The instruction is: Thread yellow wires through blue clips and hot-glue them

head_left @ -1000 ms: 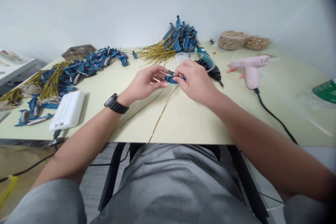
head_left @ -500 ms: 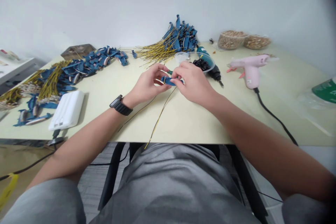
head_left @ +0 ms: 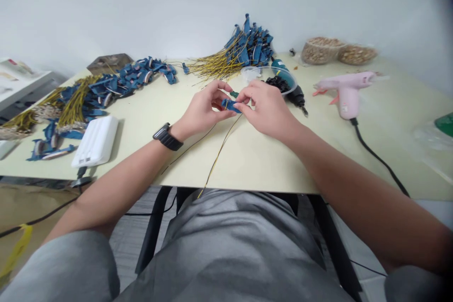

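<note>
A small blue piece point(head_left: 230, 105) is held between both hands above the table. My left hand point(head_left: 201, 107) has its thumb and fingers closed around the left end of it. At its right end, the fingertips of my right hand point(head_left: 267, 108) pinch it. A thin yellow and dark cord point(head_left: 220, 152) trails down from the piece over the table's front edge. Another dark cord point(head_left: 191, 148) lies to its left. Something small and green point(head_left: 234, 95) shows just behind the piece, partly hidden by fingers.
Behind my hands stand a tub of black bits point(head_left: 278, 84), a teal rotary tool point(head_left: 297, 96) and a pile of blue pieces point(head_left: 253, 47) with yellow cords. More blue pieces point(head_left: 122, 78) and a white power bank point(head_left: 96, 140) lie left. A pink glue gun point(head_left: 348, 92) rests right.
The camera view has shifted slightly, so the table things appear a little further right. Both hands keep hold of the blue piece, with the right fingers moved slightly along it.
</note>
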Demonstrator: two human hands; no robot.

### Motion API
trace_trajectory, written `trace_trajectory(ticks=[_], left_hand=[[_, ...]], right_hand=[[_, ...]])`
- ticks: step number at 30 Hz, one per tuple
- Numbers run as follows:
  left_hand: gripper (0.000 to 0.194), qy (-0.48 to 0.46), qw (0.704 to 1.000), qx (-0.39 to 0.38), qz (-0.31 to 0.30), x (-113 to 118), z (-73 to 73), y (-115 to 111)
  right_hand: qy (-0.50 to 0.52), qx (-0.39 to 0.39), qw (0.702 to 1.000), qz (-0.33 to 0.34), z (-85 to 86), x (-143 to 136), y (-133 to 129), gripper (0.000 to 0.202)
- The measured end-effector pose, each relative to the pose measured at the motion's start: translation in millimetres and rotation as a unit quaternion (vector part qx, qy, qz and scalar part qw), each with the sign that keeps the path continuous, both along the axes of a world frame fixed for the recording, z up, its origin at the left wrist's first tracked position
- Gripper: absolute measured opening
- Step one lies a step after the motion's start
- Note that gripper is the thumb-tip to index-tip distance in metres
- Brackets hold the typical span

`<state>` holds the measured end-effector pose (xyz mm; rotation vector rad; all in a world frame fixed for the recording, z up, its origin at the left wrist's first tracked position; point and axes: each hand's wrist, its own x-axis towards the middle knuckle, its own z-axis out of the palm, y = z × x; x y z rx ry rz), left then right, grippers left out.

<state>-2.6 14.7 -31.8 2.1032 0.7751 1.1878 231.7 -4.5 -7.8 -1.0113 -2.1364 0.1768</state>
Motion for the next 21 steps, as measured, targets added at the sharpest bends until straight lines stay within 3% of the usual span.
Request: trace_trajectory(ticks=[8, 21], left_hand=[[0.055, 0.009, 0.999, 0.044, 0.01, 1, -3.6, 2], [0.06, -0.006, 0.999, 0.028, 0.013, 2, -6.1, 2]], right_hand=[[0.004, -0.024, 0.999, -0.023, 3.9, -1, -3, 0.01], [0.079, -0.082, 0.993, -0.04, 8.7, -6, -9, 0.022]])
